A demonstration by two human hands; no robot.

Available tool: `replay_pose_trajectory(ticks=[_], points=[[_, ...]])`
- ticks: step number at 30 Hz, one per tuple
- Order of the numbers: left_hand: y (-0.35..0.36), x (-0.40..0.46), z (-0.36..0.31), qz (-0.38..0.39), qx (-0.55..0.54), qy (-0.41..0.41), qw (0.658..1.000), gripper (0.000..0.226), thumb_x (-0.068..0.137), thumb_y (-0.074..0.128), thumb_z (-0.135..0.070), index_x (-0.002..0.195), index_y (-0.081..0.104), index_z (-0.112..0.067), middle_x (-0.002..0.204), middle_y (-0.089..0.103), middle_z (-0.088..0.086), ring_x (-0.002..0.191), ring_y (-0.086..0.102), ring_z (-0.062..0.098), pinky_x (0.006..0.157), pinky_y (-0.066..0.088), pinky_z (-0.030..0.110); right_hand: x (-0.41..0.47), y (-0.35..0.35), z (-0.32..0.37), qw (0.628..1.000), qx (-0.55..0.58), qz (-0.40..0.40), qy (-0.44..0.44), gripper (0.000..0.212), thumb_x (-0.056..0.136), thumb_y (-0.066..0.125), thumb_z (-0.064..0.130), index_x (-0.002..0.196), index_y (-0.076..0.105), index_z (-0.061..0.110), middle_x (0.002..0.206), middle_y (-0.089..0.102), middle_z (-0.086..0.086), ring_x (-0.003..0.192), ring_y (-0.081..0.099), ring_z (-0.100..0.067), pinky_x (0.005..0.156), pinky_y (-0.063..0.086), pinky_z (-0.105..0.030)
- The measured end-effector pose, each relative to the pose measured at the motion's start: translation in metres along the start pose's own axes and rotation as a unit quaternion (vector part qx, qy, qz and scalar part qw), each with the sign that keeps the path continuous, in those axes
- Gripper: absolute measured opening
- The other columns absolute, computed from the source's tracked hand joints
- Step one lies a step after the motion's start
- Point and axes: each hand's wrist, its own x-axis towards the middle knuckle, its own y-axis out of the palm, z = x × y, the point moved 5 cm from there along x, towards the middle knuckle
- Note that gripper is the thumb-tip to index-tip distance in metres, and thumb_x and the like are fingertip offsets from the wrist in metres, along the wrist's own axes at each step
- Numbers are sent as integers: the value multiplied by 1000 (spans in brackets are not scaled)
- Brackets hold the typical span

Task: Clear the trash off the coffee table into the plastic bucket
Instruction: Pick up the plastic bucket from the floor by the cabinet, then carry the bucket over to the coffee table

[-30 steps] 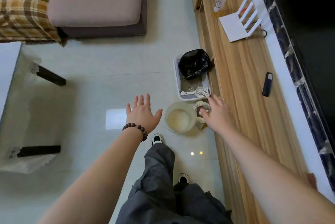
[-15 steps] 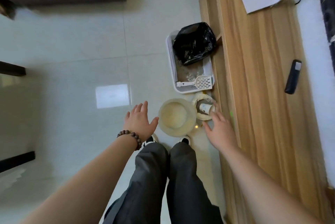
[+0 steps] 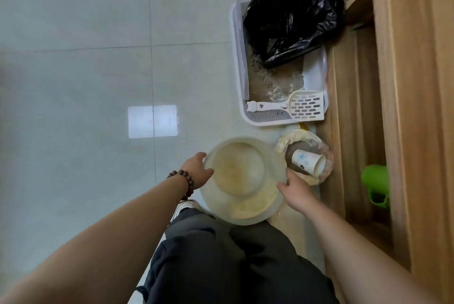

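Cloudy, see-through plastic makes up the plastic bucket (image 3: 242,180), which sits on the shiny pale floor (image 3: 73,58) right between the two hands. It looks round, smooth and thin, stained yellow inside, and it seems to have nothing in it, so it should be light and a bit bendy. The rim is the best place to grab, one hand on each side, because the smooth wall could slip. The left hand (image 3: 197,169) curls around the left rim with its fingers hooked on. The right hand (image 3: 293,192) touches the right rim with fingers spread a little; I cannot tell if it is gripping yet. Past the hands, farther away, sits a white tray (image 3: 239,62) with sandy grit, a crinkly black bag (image 3: 292,13) and a holey white scoop (image 3: 305,105). Just beyond the right hand is a small bin with a soft bag liner (image 3: 304,137), and a paper cup (image 3: 308,162) lies tipped inside.
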Motion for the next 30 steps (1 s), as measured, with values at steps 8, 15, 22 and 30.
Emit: replay_pose_trajectory(ticks=[8,15,22,30], points=[[-51,-54,-19,-59,-43,21,997,36,96,53,-19,127,58,-3,115,67,15,93,67,31,89,55,42,-46,-47,35,993,88,-67,-45,43,94,43,12,134,45,25,121,60,2,104,57,-19,76,45,-26],[-150,-217,-53,-136,-151,54,978,33,94,58,-21,123,61,-4,108,67,12,83,71,30,86,57,45,-193,-147,134,979,117,-114,-122,39,93,45,16,129,52,29,116,64,2,97,60,-14,84,52,-35],[-254,-421,-68,-238,-260,89,932,22,93,59,-16,109,68,-4,88,70,10,78,72,31,80,60,47,-384,-229,250,952,117,-138,-248,33,92,52,21,125,57,23,102,59,12,90,57,-4,70,41,-15],[-319,-564,-37,-384,-334,94,856,29,94,58,-19,114,67,0,98,73,17,80,72,32,79,60,43,-501,-240,360,908,43,-147,-390,35,92,51,17,126,58,12,121,64,-6,103,57,-13,89,42,-26]])
